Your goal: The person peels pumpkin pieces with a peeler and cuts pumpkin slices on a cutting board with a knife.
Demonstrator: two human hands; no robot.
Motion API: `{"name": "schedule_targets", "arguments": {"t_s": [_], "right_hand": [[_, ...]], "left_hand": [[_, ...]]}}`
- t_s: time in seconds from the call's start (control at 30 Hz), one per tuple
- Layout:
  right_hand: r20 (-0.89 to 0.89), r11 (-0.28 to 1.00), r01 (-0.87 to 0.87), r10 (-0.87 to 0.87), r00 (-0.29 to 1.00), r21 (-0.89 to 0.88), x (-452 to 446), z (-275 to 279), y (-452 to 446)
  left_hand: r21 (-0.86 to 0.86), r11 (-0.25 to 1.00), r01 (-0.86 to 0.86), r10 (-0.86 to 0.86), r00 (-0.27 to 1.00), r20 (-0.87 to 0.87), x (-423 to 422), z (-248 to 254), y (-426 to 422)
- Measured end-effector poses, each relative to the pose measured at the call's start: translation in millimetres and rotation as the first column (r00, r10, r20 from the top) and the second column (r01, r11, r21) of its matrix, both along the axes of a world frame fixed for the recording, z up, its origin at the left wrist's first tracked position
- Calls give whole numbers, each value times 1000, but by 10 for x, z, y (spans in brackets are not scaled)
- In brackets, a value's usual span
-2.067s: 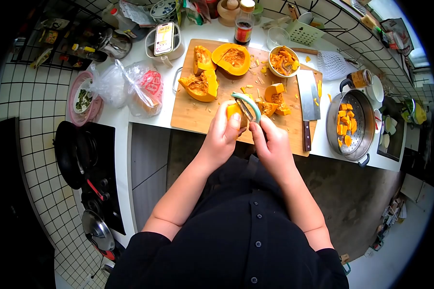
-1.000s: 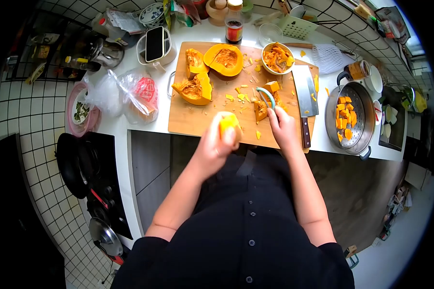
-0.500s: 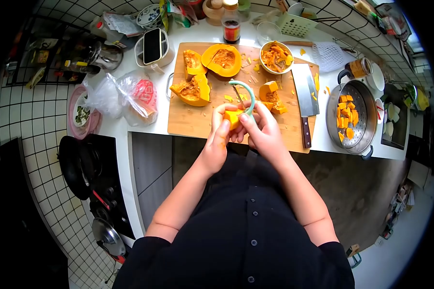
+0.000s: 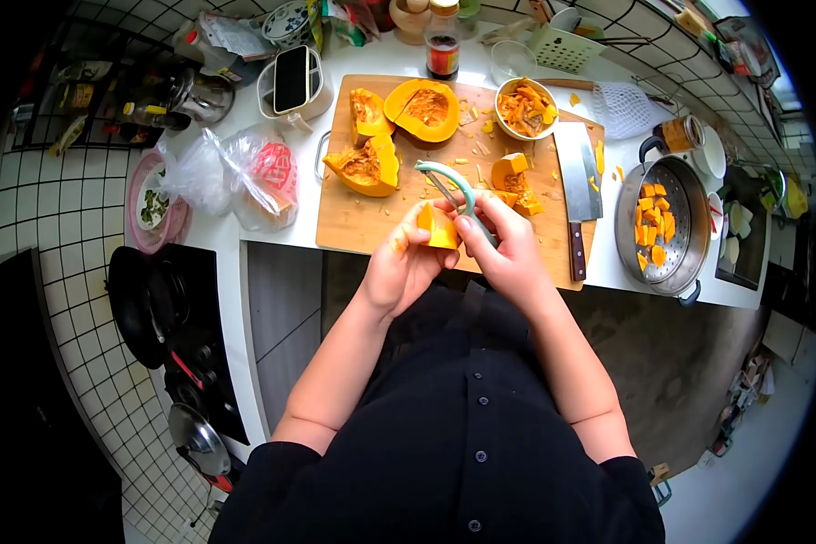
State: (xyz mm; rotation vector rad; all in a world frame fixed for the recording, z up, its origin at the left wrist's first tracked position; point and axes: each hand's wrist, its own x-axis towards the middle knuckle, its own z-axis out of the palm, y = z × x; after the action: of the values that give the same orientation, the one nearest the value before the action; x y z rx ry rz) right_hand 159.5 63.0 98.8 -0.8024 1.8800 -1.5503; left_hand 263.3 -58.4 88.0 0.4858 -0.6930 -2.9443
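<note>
My left hand [image 4: 399, 265] grips a small pumpkin piece [image 4: 440, 230] over the front edge of the wooden cutting board [image 4: 363, 227]. In my right hand [image 4: 508, 243] is a peeler [image 4: 458, 179] with a pale green curved frame, its blade close above the piece. Large seeded pumpkin sections [image 4: 423, 111] lie at the board's back left. Smaller pumpkin chunks [image 4: 514, 183] rest just beyond my right hand. A bowl of pumpkin scraps [image 4: 526, 109] stands at the back right of the board. Bits of peel are scattered about.
A cleaver [image 4: 578, 186] lies along the board's right side. Further right, a steamer pot [image 4: 689, 245] holds cubed pumpkin. Plastic bags [image 4: 261, 177], a tub with a phone [image 4: 290, 82] and a sauce bottle [image 4: 442, 50] stand around the board. The stove [image 4: 213, 335] is at left.
The peeler has tilted over to the left, away from its more upright pose. My left fingers have shifted on the pumpkin piece, showing more of it. The view has moved slightly.
</note>
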Motion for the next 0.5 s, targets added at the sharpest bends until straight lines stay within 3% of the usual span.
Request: {"name": "schedule_targets", "arguments": {"t_s": [0.1,0.2,0.3,0.5], "right_hand": [[-1,999,26,-26,1000,-46,18,-39,23],[-100,992,-66,77,992,103,-15,94,128],[30,972,-129,125,992,196,18,190,197],[-222,932,-222,290,931,286,36,275,267]], "left_hand": [[37,999,-3,3,1000,3,19,11,-26],[-61,998,19,-17,999,32,51,16,-73],[-128,989,77,-71,996,49,87,37,-117],[-194,973,126,-91,980,180,138,152,-91]]}}
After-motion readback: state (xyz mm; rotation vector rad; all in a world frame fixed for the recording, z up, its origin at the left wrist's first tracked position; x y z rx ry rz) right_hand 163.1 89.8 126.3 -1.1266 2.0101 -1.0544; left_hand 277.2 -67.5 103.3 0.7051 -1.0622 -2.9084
